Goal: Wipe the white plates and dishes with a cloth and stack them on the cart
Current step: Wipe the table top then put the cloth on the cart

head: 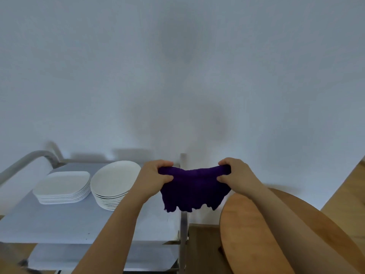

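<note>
You hold the purple cloth (192, 189) stretched between both hands, up in the air just past the right edge of the cart (83, 224). Your left hand (156, 175) pinches its upper left corner and your right hand (231, 175) pinches the upper right corner, thumbs in front and fingers curled behind, so the cloth hangs down like a small curtain with its ruffled lower hem free. No plate is in either hand.

From the cloth, the round plates (115, 181) sit at nine o'clock, stacked on the cart's top shelf, your left forearm crossing in front of their near edge. Further out at nine o'clock, just beside them, stands the stack of squarish dishes (62, 184). Both stacks look neat and settled.

At five o'clock from the cloth lies the round wooden bench (256, 234), and the part of it that shows carries no plates.

To judge by this, the wiping and stacking appear done or nearly so; what is left for you seems only to fold or put away the cloth, though anything outside the view cannot be told.
</note>
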A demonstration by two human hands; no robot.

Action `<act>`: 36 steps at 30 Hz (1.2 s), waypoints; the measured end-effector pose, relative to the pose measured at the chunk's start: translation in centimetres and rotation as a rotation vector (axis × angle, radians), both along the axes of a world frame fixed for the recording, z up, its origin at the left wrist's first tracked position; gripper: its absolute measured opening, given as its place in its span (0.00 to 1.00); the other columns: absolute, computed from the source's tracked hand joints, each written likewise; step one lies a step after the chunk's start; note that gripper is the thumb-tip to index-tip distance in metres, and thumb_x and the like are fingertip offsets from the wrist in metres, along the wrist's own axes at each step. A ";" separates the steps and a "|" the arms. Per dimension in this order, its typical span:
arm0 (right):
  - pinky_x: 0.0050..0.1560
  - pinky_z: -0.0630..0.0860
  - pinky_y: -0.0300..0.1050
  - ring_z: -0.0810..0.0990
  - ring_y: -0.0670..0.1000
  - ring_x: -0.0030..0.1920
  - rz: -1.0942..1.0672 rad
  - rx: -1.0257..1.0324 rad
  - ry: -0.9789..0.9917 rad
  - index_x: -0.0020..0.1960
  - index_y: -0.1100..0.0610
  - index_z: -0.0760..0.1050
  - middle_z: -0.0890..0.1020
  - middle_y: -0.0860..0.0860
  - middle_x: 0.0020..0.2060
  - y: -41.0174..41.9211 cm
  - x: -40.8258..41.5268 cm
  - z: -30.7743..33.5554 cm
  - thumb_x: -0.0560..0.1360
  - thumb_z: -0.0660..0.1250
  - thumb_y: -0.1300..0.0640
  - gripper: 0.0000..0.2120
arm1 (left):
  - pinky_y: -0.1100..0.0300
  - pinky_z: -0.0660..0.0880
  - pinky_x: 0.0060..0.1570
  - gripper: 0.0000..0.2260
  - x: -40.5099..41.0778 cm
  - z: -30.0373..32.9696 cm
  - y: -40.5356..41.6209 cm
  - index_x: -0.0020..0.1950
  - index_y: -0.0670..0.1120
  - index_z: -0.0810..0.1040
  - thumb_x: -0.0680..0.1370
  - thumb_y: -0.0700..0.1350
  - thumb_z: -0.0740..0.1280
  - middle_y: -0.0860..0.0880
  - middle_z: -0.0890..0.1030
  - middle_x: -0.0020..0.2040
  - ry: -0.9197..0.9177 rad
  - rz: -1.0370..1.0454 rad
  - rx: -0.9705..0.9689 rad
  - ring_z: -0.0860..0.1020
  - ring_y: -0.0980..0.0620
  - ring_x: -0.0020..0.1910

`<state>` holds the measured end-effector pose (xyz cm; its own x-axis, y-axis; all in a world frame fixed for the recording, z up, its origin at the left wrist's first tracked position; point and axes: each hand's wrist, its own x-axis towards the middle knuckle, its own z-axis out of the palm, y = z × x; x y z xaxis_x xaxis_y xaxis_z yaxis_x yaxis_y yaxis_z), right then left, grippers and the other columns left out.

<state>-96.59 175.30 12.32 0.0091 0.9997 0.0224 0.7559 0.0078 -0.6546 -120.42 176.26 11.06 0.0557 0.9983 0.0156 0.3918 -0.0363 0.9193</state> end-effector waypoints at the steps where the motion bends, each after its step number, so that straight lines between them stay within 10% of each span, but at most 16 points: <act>1: 0.48 0.71 0.39 0.75 0.48 0.49 -0.016 0.033 -0.071 0.58 0.57 0.74 0.77 0.50 0.51 0.3 -0.3 -0.5 0.75 0.67 0.60 0.12 | 0.59 0.73 0.58 0.17 0.2 -0.3 0.2 0.59 0.48 0.78 0.73 0.34 0.68 0.50 0.80 0.56 0.112 0.020 0.071 0.78 0.52 0.53; 8: 0.34 0.67 0.32 0.75 0.47 0.36 0.048 0.055 0.056 0.39 0.55 0.74 0.76 0.49 0.35 2.6 -0.8 -2.0 0.77 0.64 0.54 0.10 | 0.59 0.71 0.45 0.02 -0.9 -1.4 2.2 0.46 0.45 0.77 0.76 0.41 0.64 0.49 0.75 0.47 0.416 0.132 0.212 0.74 0.50 0.45; 15: 0.39 0.78 0.40 0.81 0.53 0.48 -0.039 -0.190 0.831 0.53 0.57 0.75 0.81 0.55 0.48 7.3 -0.9 -4.9 0.78 0.63 0.56 0.06 | 0.66 0.71 0.30 0.08 -1.5 -2.3 5.9 0.35 0.45 0.75 0.74 0.39 0.68 0.53 0.78 0.29 -0.140 0.144 0.007 0.76 0.57 0.31; 29: 0.38 0.73 0.41 0.77 0.51 0.45 -0.342 -0.500 0.684 0.50 0.56 0.72 0.78 0.54 0.47 21.7 -2.4 -17.5 0.80 0.60 0.56 0.05 | 0.53 0.76 0.48 0.04 3.4 -15.4 20.9 0.47 0.45 0.77 0.75 0.44 0.67 0.47 0.80 0.45 0.091 0.448 -0.277 0.78 0.49 0.46; 36: 0.46 0.70 0.38 0.74 0.50 0.50 -0.335 -0.514 0.504 0.65 0.60 0.67 0.75 0.54 0.53 22.3 -1.6 -19.4 0.78 0.63 0.62 0.17 | 0.57 0.71 0.52 0.20 3.7 -19.1 21.3 0.65 0.42 0.70 0.75 0.46 0.68 0.44 0.78 0.57 0.115 0.347 -0.535 0.75 0.50 0.50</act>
